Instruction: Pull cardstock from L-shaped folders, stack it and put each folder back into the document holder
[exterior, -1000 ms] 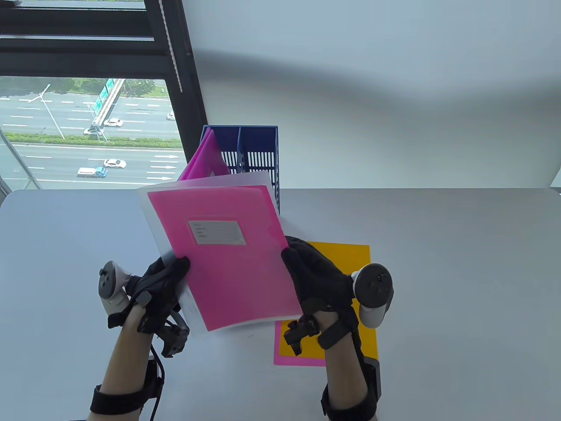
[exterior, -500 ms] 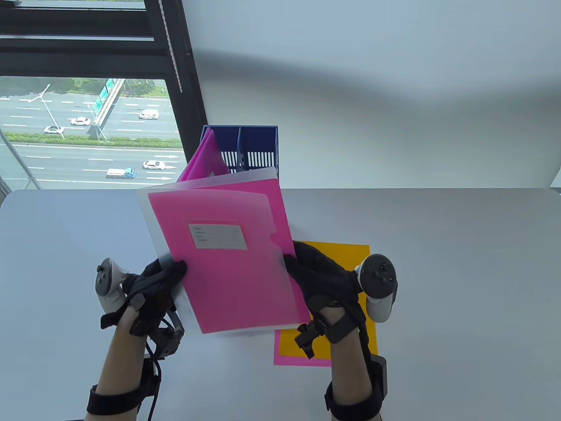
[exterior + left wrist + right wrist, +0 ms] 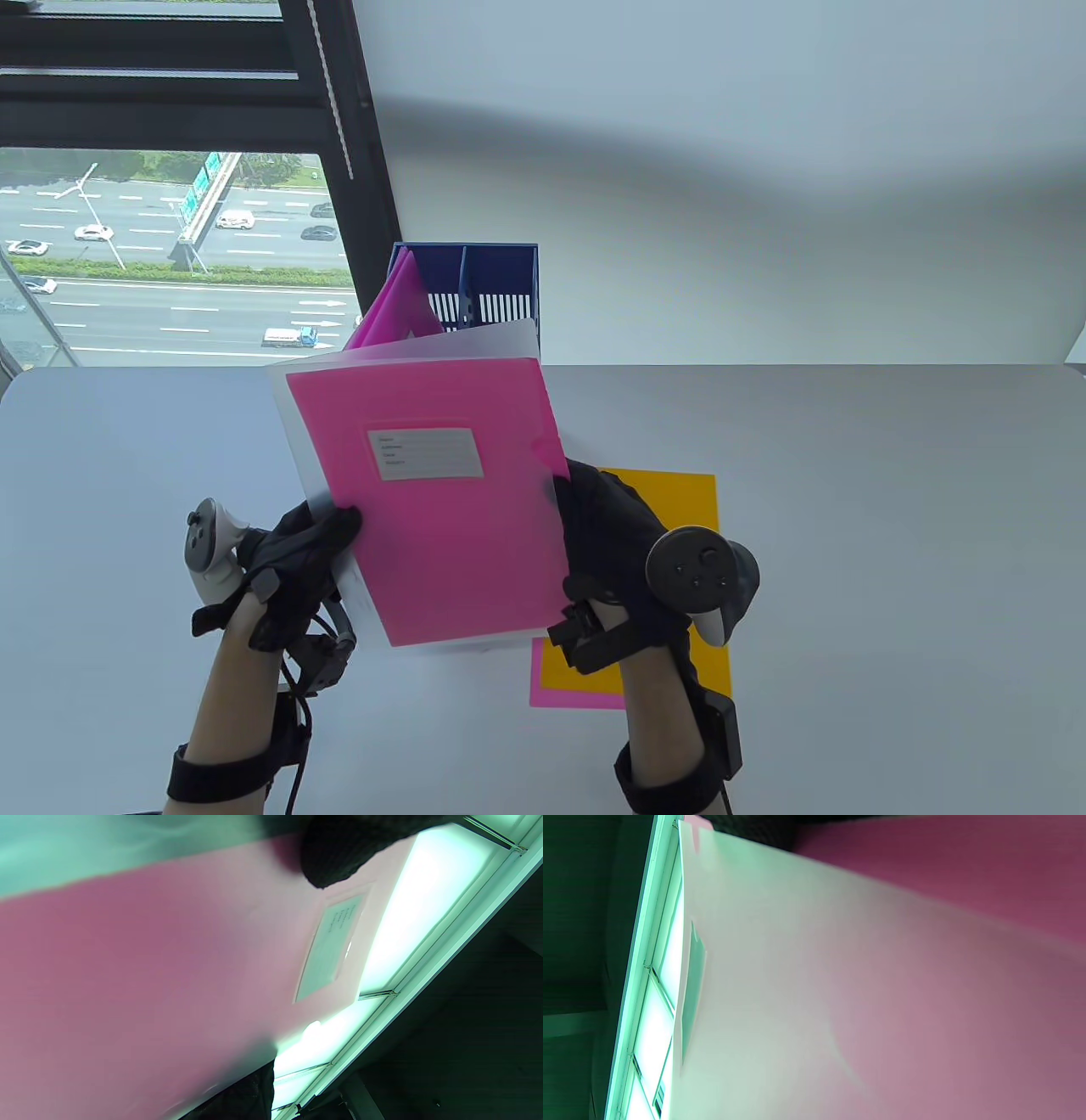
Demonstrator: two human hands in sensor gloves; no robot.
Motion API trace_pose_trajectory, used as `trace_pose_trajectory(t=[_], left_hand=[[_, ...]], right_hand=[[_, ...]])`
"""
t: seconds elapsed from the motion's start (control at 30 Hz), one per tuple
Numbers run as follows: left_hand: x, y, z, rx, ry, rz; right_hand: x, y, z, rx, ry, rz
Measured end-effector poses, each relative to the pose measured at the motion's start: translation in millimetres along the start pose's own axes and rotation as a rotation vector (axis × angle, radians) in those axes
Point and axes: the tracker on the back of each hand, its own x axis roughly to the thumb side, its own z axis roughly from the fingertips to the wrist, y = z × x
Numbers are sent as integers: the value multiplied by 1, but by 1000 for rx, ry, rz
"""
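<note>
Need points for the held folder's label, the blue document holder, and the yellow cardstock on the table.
folder label [image 3: 424,453], table view, centre of the grey label.
document holder [image 3: 501,265], table view, blue back wall of its right compartment.
yellow cardstock [image 3: 679,501], table view, bare upper right part.
</note>
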Motion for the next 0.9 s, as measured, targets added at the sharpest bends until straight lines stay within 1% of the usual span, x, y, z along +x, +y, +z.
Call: trace_pose_trajectory(t=[0.17, 0.43, 0.5, 0.6, 0.63, 0.73, 0.9], left_hand=[[1, 0, 0, -9, -10, -1], [3, -4, -2, -29, -20, -23], [5, 0, 0, -21, -23, -38], [7, 4, 3, -19, -35, -24], [8, 6, 4, -14, -39, -23], [11, 11, 6, -2, -44, -41], [13, 18, 10, 18, -48, -44]], right_hand=[[3, -2, 2, -53, -35, 57], [6, -15, 5, -149, -66, 164], [3, -25, 6, -207, -63, 188], [-2, -41, 7, -251, -52, 181], [-5, -49, 9, -289, -49, 192], [-11, -68, 13, -356, -35, 236], [-26, -98, 21, -450, 18, 313]])
